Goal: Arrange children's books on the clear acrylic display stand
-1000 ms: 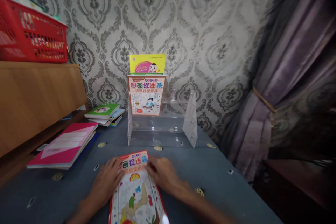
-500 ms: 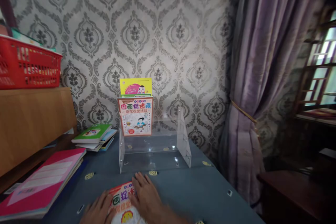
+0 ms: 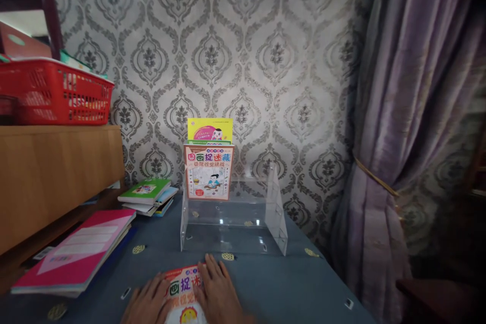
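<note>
A picture-puzzle book [image 3: 185, 286] lies face up toward the near edge of the worktop [image 3: 292, 288], partly cut off by the bottom of the view. The left hand [image 3: 147, 301] covers its left side and the right hand [image 3: 218, 291] its upper right; the fingers of both lie long and fairly flat, not curled into a grip, which probably keeps the cover square and steady. Whether any fingertips reach beneath it, I cannot tell.

Nearer the far edge stands a clear rack [image 3: 276, 210], its tiers seemingly stepped so that each cover shows: a similar puzzle book [image 3: 208, 174] leans at its left end, with a taller yellow book [image 3: 205, 129] behind. Along the left edge, a pink book [image 3: 76, 250] and a green book [image 3: 146, 188] top flat piles, likely for stability
</note>
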Motion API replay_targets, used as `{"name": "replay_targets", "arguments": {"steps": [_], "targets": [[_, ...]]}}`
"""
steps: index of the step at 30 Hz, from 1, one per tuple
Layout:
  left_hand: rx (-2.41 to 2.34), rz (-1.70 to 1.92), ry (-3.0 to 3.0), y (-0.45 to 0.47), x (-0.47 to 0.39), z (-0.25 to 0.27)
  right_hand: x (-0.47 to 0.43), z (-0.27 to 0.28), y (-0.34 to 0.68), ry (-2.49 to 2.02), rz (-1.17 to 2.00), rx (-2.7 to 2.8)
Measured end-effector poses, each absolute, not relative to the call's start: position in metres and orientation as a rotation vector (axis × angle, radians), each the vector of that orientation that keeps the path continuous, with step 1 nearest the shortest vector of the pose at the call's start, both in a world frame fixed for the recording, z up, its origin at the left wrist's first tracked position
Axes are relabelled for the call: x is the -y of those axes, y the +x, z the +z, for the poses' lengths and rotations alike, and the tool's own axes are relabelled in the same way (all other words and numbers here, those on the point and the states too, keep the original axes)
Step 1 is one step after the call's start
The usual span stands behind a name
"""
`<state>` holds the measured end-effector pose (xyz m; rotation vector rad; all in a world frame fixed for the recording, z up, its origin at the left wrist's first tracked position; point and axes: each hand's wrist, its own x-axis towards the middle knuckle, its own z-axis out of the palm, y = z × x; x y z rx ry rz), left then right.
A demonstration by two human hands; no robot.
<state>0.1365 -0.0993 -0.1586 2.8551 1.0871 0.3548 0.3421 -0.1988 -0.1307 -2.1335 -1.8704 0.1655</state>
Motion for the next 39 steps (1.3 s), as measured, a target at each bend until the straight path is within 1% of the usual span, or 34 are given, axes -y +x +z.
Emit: {"name": "replay_targets", "arguments": {"steps": [6, 12, 19, 28, 39], "targets": [[-1.144, 0.457, 2.799, 0.138, 0.124, -0.138, 0.201, -0.124, 0.336, -2.206, 0.098, 1.911], [-1.133, 0.404, 2.789, 0.136, 0.129, -0.124, 0.197, -0.125, 0.338, -2.202, 0.062, 2.018], [-1.075, 0.442, 2.842, 0.131, 0.128, -0.127, 0.193, -0.141, 0.343, -2.155, -0.028, 2.042], [-1.067, 0.475, 2.851, 0.129, 0.128, -0.128, 0.193, -0.145, 0.345, -2.104, -0.086, 2.059], [-1.072, 0.464, 2.865, 0.129, 0.128, -0.128, 0.193, -0.141, 0.342, -2.166, -0.042, 2.006]]}}
